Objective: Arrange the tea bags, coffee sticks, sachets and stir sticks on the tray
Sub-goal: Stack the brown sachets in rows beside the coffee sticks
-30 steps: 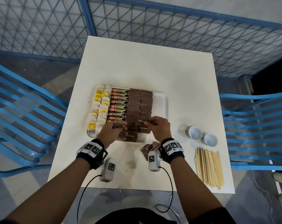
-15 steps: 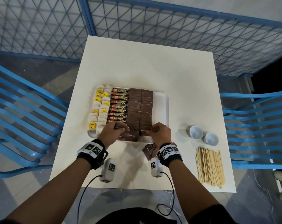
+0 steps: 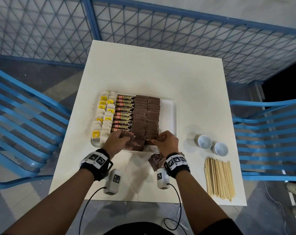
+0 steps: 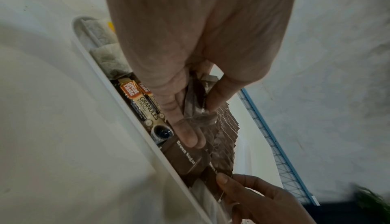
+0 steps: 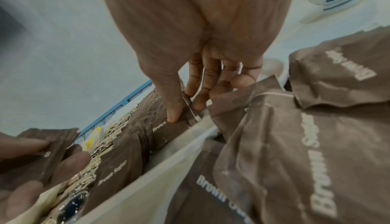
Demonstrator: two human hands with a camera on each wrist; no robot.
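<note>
The white tray point(image 3: 168, 114) holds tea bags point(image 3: 103, 116) at its left, coffee sticks point(image 3: 123, 113) beside them, then two columns of brown sugar sachets point(image 3: 146, 114). My left hand point(image 3: 127, 140) grips a small bunch of brown sachets point(image 4: 196, 111) over the tray's near edge. My right hand point(image 3: 155, 140) pinches the edge of one sachet point(image 5: 179, 124) lying at the near end of the right column. Loose sachets point(image 3: 156, 161) lie on the table under my right wrist. Wooden stir sticks point(image 3: 219, 178) lie in a heap at the near right.
Two small white cups point(image 3: 204, 141) point(image 3: 221, 148) stand right of the tray. Blue slatted chairs point(image 3: 269, 133) flank the white table point(image 3: 152, 68), and a blue mesh fence point(image 3: 160, 24) runs behind it. The tray's right strip shows bare.
My right hand has drawn slightly toward the tray's near edge with its sachet, which now lies at the end of the right column. The left hand has hardly moved.
</note>
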